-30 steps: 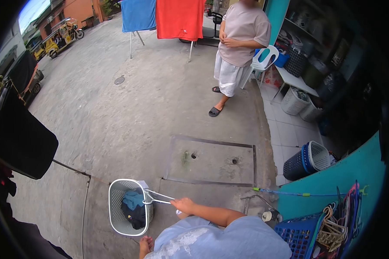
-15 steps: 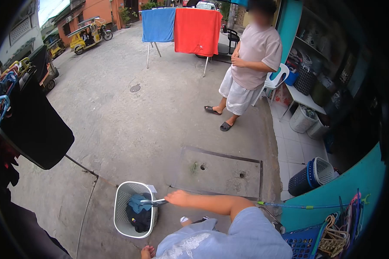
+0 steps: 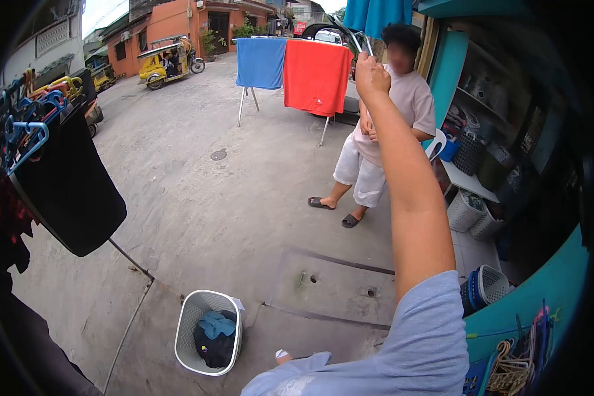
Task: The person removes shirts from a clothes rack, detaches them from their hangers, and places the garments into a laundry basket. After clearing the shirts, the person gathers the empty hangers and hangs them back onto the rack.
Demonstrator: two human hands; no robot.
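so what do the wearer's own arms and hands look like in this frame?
Only the right arm shows. It wears a short, loose, light blue sleeve that ends near the elbow; the forearm is bare. The right hand has no glove, watch or ring visible. The left hand is out of view.

The white, lattice-walled laundry basket [image 3: 208,333] on the grey concrete holds a teal cloth [image 3: 216,324] lying on dark, nearly black clothing [image 3: 212,345]. Far beyond the basket hang a blue towel [image 3: 261,63] and, just beside it, a red towel [image 3: 317,76], with a yellow tricycle [image 3: 167,63] before an orange building further off. Above the basket the right hand [image 3: 372,74] rises from a light blue sleeve [image 3: 424,343] toward a teal garment [image 3: 376,13]; left of the basket hangs a black cloth [image 3: 66,188] under blue hangers [image 3: 23,135].
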